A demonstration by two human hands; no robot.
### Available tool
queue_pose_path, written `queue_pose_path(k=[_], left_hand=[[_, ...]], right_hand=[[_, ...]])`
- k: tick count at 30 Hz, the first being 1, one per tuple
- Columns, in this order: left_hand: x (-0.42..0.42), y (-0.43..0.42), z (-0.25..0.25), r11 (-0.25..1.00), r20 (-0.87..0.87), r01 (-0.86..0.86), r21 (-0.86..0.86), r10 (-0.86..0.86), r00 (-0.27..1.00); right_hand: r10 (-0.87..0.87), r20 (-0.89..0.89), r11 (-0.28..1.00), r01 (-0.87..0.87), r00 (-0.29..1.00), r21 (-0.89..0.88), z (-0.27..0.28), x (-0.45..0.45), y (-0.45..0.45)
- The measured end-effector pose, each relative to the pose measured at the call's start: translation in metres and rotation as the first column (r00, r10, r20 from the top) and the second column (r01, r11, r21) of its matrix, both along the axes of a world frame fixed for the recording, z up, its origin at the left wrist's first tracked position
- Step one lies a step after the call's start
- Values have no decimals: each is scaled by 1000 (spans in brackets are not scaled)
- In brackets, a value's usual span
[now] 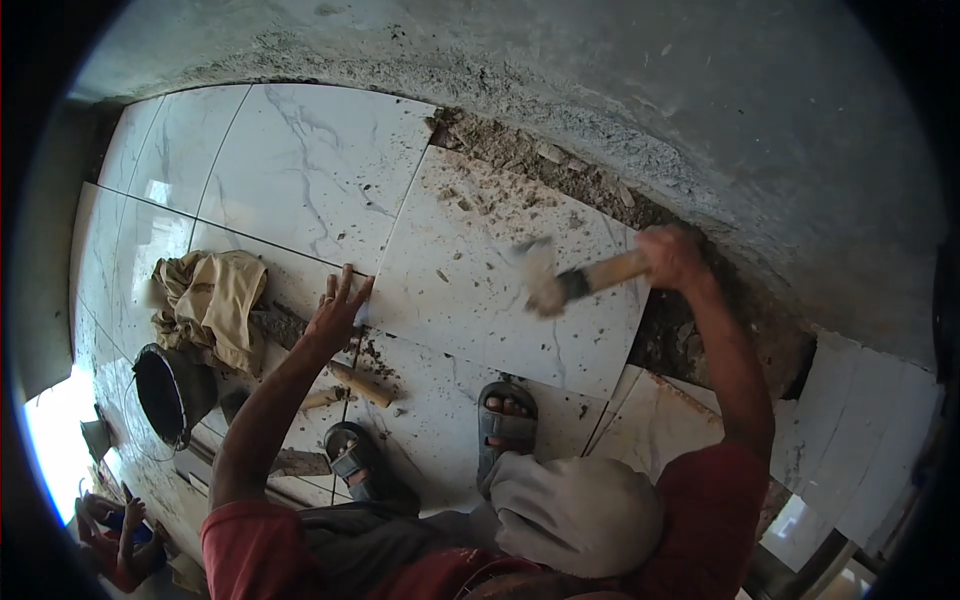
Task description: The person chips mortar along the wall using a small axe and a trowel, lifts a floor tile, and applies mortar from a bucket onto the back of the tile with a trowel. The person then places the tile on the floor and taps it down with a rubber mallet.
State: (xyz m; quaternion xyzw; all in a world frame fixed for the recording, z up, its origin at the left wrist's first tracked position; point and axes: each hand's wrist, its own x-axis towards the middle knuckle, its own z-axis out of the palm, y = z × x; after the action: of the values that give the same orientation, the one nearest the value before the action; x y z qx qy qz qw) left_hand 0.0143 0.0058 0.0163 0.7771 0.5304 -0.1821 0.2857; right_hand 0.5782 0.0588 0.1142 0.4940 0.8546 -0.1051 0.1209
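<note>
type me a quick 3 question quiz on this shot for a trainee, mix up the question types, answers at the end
1. Multiple choice: which hand holds the mallet? a) left b) right c) both
2. True or false: the left hand is closed in a fist.
3. Fill in: the crumpled tan cloth lies next to a black ____.

Key: 1 b, the right hand has its grip on the handle; 2 false, the left hand's fingers are spread at the tiled floor; 3 bucket.

Cloth [222, 305] beside bucket [203, 388] on tiles [300, 160]
</note>
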Motion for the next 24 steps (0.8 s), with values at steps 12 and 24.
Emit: queue_pose_path(k=[12, 24], left_hand=[[-4, -2, -6, 999, 34, 8, 36, -9, 999], [-3, -2, -2, 1000, 43, 12, 27, -13, 999]], right_hand=[[-264, 84, 964, 262, 961, 33, -3, 35, 6], [-405, 206, 905, 422, 891, -44, -20, 11, 17]])
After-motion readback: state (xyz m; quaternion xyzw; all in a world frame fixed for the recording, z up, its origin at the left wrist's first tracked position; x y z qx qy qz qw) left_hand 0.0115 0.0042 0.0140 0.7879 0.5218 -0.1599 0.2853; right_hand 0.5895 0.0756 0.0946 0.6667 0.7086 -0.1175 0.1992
